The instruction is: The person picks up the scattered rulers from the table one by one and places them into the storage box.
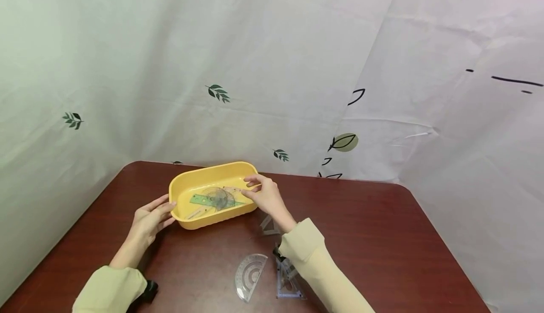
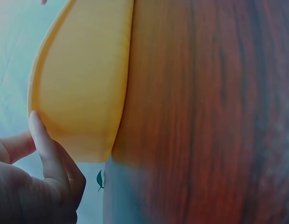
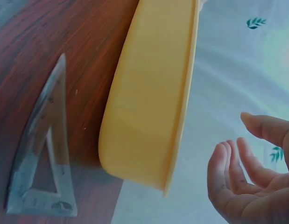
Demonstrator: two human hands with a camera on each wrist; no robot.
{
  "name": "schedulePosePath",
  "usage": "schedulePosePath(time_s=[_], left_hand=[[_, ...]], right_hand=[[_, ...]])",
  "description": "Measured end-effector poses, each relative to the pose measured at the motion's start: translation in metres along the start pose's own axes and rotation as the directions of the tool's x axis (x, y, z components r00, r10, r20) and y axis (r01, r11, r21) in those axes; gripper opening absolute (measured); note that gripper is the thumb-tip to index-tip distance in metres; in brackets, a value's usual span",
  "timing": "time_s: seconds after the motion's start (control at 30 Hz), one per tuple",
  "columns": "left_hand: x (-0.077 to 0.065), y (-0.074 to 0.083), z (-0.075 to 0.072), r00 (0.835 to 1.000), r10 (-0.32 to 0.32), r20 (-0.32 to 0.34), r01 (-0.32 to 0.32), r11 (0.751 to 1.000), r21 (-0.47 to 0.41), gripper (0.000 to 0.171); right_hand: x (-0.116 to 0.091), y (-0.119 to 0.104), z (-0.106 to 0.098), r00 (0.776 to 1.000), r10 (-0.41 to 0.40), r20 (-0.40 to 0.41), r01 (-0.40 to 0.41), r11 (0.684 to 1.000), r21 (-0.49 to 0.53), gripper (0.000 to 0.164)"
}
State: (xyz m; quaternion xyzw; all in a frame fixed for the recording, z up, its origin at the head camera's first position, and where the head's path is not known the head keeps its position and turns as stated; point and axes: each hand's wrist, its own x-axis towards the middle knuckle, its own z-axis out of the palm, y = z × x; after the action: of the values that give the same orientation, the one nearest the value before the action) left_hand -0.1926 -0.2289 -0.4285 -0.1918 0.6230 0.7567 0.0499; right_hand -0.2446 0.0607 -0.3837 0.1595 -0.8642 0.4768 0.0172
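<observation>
A yellow plastic tray (image 1: 212, 175) stands toward the far side of the table. Inside it lie a green ruler (image 1: 198, 199), a clear protractor (image 1: 222, 198) partly over the ruler, and a pale clear strip (image 1: 199, 213). My left hand (image 1: 148, 219) grips the tray's left end, thumb at the rim and the other fingers outside. Over the right end is my right hand (image 1: 267, 196), fingers loosely bent; the right wrist view shows nothing between thumb and fingers. Closer to me, a clear set square (image 3: 41, 154) lies just off the tray's near right side.
Another clear protractor (image 1: 250, 276) lies on the dark red-brown table (image 1: 361, 237) nearer to me. Beside it is a second set square (image 1: 284, 287), partly hidden by the right sleeve (image 1: 316, 261). A pale leaf-printed sheet (image 1: 276, 67) hangs behind the table.
</observation>
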Motion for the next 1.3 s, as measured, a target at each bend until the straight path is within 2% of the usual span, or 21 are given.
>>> schedulePosePath(time_s=[0.4, 0.73, 0.93, 1.1, 1.3], left_hand=[[0.0, 0.001, -0.002, 1.0, 0.009, -0.009, -0.01, 1.0, -0.02, 0.075], [0.0, 0.001, -0.001, 1.0, 0.011, -0.02, -0.011, 1.0, -0.002, 0.074], [0.0, 0.004, 0.001, 1.0, 0.023, -0.014, -0.023, 1.0, 0.008, 0.072], [0.0, 0.004, 0.003, 1.0, 0.022, -0.015, -0.022, 1.0, 0.008, 0.071], [0.0, 0.001, 0.001, 1.0, 0.016, -0.016, -0.016, 1.0, -0.005, 0.072]], right_hand=[[-0.022, 0.024, -0.026, 0.995, 0.069, 0.066, -0.068, 0.998, -0.018, 0.033], [-0.023, 0.054, -0.035, 0.982, 0.179, 0.066, -0.169, 0.977, -0.126, 0.037], [-0.024, 0.069, -0.038, 0.961, 0.247, 0.127, -0.221, 0.956, -0.191, 0.046], [-0.023, 0.074, -0.036, 0.945, 0.283, 0.165, -0.233, 0.935, -0.268, 0.058], [-0.02, 0.078, -0.026, 0.934, 0.317, 0.162, -0.255, 0.913, -0.319, 0.065]])
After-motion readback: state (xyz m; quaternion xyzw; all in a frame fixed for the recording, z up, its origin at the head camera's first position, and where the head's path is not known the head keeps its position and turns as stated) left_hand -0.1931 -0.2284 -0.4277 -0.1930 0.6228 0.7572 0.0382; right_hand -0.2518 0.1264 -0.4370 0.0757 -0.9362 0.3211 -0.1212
